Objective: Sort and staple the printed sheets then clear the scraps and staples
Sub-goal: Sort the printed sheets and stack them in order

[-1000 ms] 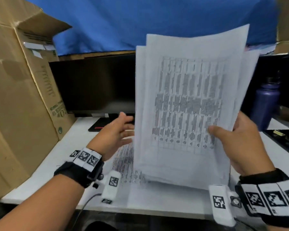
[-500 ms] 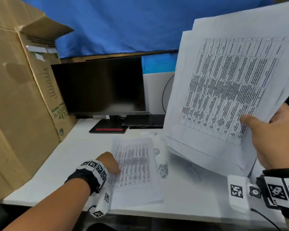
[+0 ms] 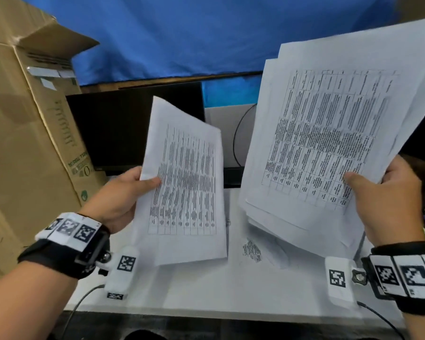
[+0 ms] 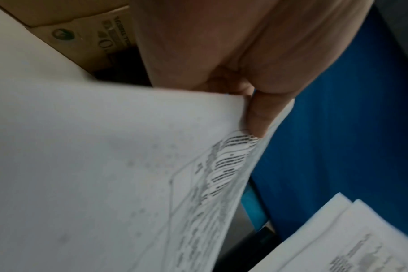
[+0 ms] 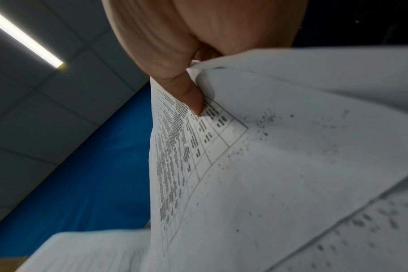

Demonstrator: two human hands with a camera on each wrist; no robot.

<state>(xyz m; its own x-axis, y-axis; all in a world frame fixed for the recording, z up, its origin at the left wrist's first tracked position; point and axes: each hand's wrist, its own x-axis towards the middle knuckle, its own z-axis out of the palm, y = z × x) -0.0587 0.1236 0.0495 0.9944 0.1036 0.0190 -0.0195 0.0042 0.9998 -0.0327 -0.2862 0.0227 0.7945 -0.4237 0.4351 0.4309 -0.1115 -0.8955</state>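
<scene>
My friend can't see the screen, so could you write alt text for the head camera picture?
Above a white desk, the left hand holds up a thin set of printed sheets and the right hand holds a thicker stack. Behind them are a dark monitor, a cardboard box at the left and a blue backdrop.

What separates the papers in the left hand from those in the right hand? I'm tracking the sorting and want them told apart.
The left hand pinches a thin set of sheets; the right hand grips a thick stack of fanned, offset pages. The thin set looks smaller in the head view and sits lower; the thick stack reaches higher. Both are held off the desk, show printed tables and are pinned by a thumb.
</scene>
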